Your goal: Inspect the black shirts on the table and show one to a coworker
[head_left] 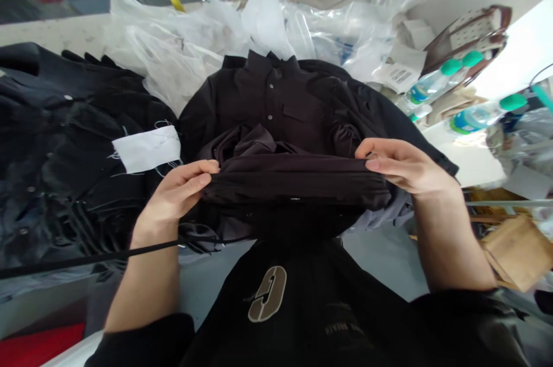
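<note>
A dark jacket point(298, 108) with a collar, snap buttons and a chest pocket flap lies in front of me, collar pointing away. Its near hem is lifted and stretched straight between my two hands. My left hand point(177, 185) pinches the left end of the hem between thumb and fingers. At the other end, my right hand point(400, 165) grips the hem the same way. The folded hem band faces me, with a small white mark near its middle. More dark cloth lies bunched just behind the band.
Dark garments point(64, 142) are piled on the left, with a frayed white cloth scrap point(149, 149) on top. Clear plastic bags point(185, 38) lie along the back. Green-capped bottles point(475, 116) and a patterned bag point(470, 33) are at right. A black cord point(108, 256) crosses at lower left.
</note>
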